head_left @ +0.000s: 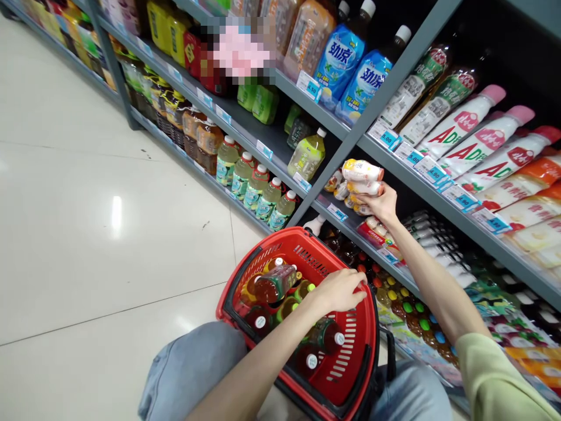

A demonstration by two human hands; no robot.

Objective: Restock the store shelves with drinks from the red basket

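Observation:
My right hand (382,204) is closed on a pack of small white drink bottles (363,172) with orange caps and yellow-white wrapping. It holds the pack at the front of a lower shelf, beside similar small bottles. My left hand (344,289) reaches across the red shopping basket (280,238), its fingers curled at the basket's right rim. The fingertips there are only partly visible. Inside the basket lie several drink bottles, among them a dark bottle (277,283) on its side and others with white or green caps. The basket stands between my knees.
Grey shelving (337,153) runs diagonally across the view. White bottles with pink caps (486,140) and blue-labelled bottles (342,55) fill upper shelves. Pale green bottles (258,187) stand on the bottom shelf. Glossy pale floor tiles (109,269) extend to the left.

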